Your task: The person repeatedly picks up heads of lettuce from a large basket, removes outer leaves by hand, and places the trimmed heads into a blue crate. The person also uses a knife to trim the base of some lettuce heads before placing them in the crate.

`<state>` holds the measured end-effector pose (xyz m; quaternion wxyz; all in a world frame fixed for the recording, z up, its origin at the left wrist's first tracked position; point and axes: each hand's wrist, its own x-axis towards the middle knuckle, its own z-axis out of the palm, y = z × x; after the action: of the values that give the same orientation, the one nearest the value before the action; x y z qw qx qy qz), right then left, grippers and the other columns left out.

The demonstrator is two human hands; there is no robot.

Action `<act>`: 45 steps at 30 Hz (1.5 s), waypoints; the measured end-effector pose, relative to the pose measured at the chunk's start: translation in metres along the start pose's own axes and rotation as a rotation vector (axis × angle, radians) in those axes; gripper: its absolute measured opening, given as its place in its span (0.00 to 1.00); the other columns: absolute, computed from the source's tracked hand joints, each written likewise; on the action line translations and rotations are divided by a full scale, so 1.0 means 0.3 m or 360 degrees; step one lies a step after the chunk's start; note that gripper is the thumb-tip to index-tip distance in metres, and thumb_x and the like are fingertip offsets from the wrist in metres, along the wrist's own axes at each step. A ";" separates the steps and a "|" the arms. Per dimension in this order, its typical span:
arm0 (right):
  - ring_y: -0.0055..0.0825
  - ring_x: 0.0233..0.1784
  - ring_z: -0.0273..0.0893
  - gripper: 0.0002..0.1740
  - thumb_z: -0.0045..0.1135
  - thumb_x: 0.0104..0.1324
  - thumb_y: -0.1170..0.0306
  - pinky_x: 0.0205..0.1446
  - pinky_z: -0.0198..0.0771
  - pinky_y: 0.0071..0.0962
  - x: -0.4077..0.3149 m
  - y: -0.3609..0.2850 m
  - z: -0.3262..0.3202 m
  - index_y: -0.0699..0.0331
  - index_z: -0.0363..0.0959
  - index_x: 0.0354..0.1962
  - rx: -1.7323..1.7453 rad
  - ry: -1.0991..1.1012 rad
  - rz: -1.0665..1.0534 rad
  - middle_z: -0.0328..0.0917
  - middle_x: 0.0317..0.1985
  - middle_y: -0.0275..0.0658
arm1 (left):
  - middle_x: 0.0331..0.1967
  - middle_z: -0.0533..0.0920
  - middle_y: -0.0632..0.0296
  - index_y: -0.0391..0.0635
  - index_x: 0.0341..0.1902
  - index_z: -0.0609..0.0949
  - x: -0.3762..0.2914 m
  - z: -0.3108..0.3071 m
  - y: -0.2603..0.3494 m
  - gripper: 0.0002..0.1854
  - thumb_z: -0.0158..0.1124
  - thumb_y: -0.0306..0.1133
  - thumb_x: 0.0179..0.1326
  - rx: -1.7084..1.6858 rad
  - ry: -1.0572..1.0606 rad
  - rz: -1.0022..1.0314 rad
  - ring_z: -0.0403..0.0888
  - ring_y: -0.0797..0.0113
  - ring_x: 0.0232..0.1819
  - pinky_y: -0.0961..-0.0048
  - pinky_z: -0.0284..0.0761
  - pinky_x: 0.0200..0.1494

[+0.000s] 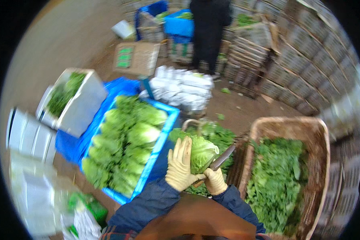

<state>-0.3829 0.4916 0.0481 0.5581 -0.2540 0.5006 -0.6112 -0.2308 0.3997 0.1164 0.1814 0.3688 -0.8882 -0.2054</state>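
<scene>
My left hand (179, 166), in a pale yellow glove with dirty fingertips, lies with extended fingers along the side of a green leafy head of lettuce or cabbage (202, 151). The pale cut stem end faces right. My right hand (216, 181), gloved alike, grips a knife (224, 156) just below the head. Its dark blade points up and to the right, and my left thumb reaches its handle end. Loose green leaves (219, 133) lie beneath, beside a curved basket handle (192, 122).
To the left stands a crate with a blue-lined rim (153, 157), filled with heads. A brown tub (315, 171) at right holds loose leaves. A white foam box (85, 105), white bundles (183, 87), a person (210, 33) and stacked crates (303, 60) are farther off.
</scene>
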 end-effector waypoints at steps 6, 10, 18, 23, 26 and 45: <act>0.26 0.49 0.78 0.37 0.56 0.67 0.78 0.39 0.78 0.23 0.126 0.076 0.298 0.63 0.58 0.73 -0.0081 -0.0777 0.0458 0.76 0.60 0.39 | 0.58 0.81 0.43 0.33 0.77 0.62 -0.281 -0.131 -0.402 0.66 0.89 0.45 0.35 0.0014 0.0461 -0.0129 0.80 0.43 0.59 0.52 0.78 0.60; 0.30 0.61 0.77 0.39 0.51 0.67 0.86 0.52 0.79 0.25 0.330 0.230 0.325 0.57 0.61 0.75 -0.0464 -0.0712 0.0221 0.71 0.69 0.41 | 0.51 0.82 0.54 0.40 0.73 0.70 -0.231 -0.362 -0.646 0.48 0.78 0.39 0.45 0.0736 -0.0003 0.0274 0.81 0.54 0.52 0.58 0.75 0.52; 0.27 0.55 0.79 0.27 0.67 0.67 0.76 0.59 0.75 0.24 0.556 0.339 0.375 0.62 0.75 0.64 -0.1024 -0.0302 0.0115 0.82 0.55 0.37 | 0.44 0.82 0.62 0.50 0.68 0.76 0.029 -0.097 -1.019 0.25 0.54 0.35 0.66 0.0969 -0.0487 0.0759 0.81 0.61 0.45 0.59 0.75 0.44; 0.27 0.47 0.82 0.19 0.73 0.62 0.75 0.50 0.79 0.28 0.562 0.406 0.438 0.63 0.82 0.51 -0.1364 -0.0203 -0.0127 0.83 0.47 0.39 | 0.54 0.81 0.53 0.43 0.65 0.76 -0.013 -0.005 -1.166 0.28 0.60 0.32 0.59 0.0579 -0.0245 0.0780 0.77 0.55 0.57 0.53 0.71 0.54; 0.42 0.47 0.84 0.15 0.70 0.62 0.68 0.51 0.80 0.35 0.590 0.404 0.517 0.59 0.83 0.47 -0.1895 -0.0208 -0.0327 0.84 0.48 0.42 | 0.56 0.79 0.53 0.44 0.64 0.77 -0.029 0.067 -1.286 0.27 0.62 0.31 0.59 0.0468 -0.0292 0.0742 0.75 0.53 0.60 0.50 0.69 0.59; 0.42 0.61 0.80 0.40 0.73 0.60 0.67 0.67 0.74 0.32 -0.523 -0.234 -0.967 0.61 0.68 0.69 -0.2416 0.1757 0.0189 0.81 0.57 0.49 | 0.72 0.74 0.45 0.38 0.76 0.69 0.189 0.036 -0.664 0.36 0.60 0.50 0.75 -0.0456 0.0285 -0.0139 0.70 0.48 0.74 0.54 0.64 0.76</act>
<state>-0.6260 0.7251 0.0425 -0.0428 -0.1982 0.9711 -0.1258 -0.1579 0.2326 0.0177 0.3013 0.3942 -0.8133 -0.3040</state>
